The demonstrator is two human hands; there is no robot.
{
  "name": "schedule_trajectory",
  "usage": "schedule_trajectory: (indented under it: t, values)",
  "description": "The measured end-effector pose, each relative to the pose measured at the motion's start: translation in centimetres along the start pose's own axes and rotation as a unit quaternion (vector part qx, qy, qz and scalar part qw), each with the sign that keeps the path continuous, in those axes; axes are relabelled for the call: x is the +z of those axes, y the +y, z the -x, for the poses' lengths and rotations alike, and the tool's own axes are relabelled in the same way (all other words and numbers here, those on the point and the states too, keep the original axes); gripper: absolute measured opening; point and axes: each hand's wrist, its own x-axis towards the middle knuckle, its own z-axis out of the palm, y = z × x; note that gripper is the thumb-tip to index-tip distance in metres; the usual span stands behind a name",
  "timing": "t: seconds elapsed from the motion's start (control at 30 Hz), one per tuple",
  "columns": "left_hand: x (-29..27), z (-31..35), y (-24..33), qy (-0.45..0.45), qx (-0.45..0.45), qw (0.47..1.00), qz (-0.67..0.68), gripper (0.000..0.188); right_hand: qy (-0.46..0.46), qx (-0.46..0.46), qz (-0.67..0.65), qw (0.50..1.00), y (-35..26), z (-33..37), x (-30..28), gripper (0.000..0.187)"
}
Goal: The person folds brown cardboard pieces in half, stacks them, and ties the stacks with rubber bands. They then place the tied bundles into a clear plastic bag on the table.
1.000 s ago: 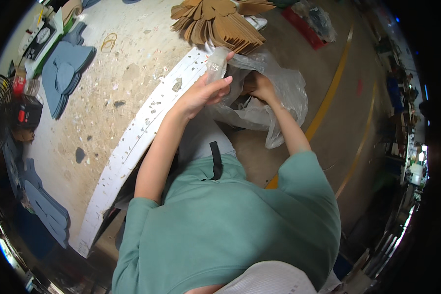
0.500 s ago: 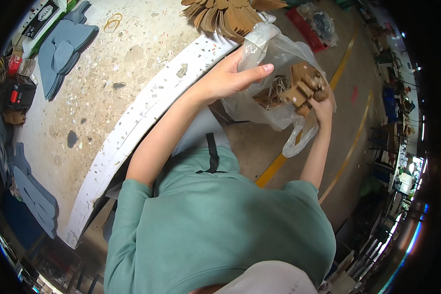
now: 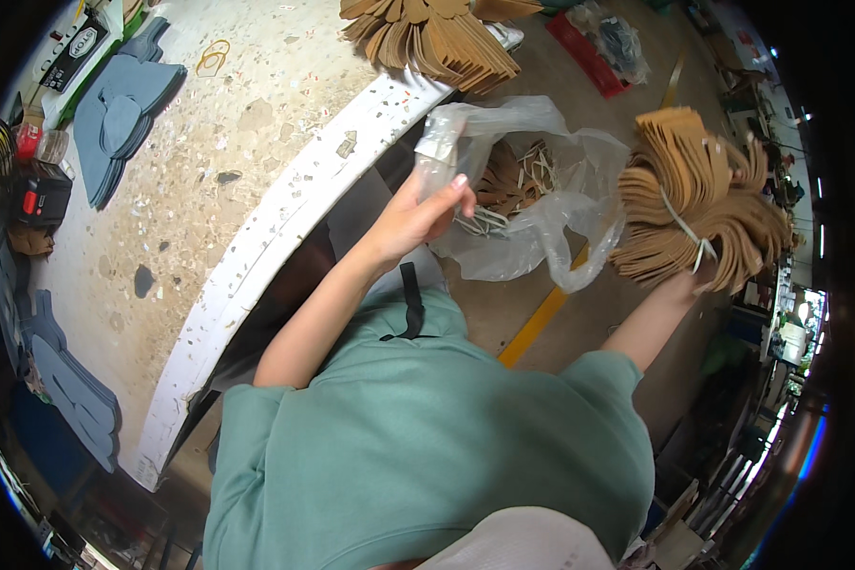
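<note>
A clear plastic bag (image 3: 513,255) hangs open beside the table edge, its rim held by my left hand (image 3: 416,220) with the fingers closed. Inside the bag lie more brown pieces (image 3: 497,190) and thin pale ties (image 3: 539,169). To the right of the bag, apart from it, my right hand (image 3: 691,282) holds up a bundle of tan cut pieces (image 3: 655,223) from below. A pale tie (image 3: 670,201) wraps around that bundle, and the pieces fan out at both ends. Most of my right hand's fingers are hidden behind the bundle.
The stained white table (image 3: 285,199) curves along my left side. At its far end sits another fanned pile of brown pieces (image 3: 437,43). Stacks of grey cut pieces (image 3: 114,114) lie at left. A red crate (image 3: 587,52) stands on the floor beyond the bag.
My right hand has come out of the bag and moved right, raising the tan bundle. My left hand has shifted slightly left and nearer with the bag's rim, and the bag sags more.
</note>
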Motion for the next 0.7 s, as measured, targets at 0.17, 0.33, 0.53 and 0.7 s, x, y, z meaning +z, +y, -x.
schedule_trajectory:
  t: [0.17, 0.33, 0.53, 0.7]
  values:
    - [-0.6, 0.9, -0.8, 0.050, 0.021, 0.998, 0.018, 0.045, -0.011, -0.012, 0.095, 0.995, -0.1, -10.1, 3.0, 0.045]
    - [-1.4, 0.9, 0.1, 0.044, 0.058, 0.997, -0.002, 0.036, -0.159, -0.079, 0.177, 0.968, 1.6, -19.6, 14.2, 0.038]
    - [-2.0, 1.0, 1.4, 0.064, 0.070, 0.995, -0.015, 0.034, -0.523, -0.228, 0.342, 0.747, 6.2, -16.9, 32.5, 0.082]
    - [-2.4, 1.8, 2.7, 0.083, 0.058, 0.995, -0.028, 0.030, -0.501, -0.317, 0.488, 0.640, 8.9, -11.7, 37.6, 0.100]
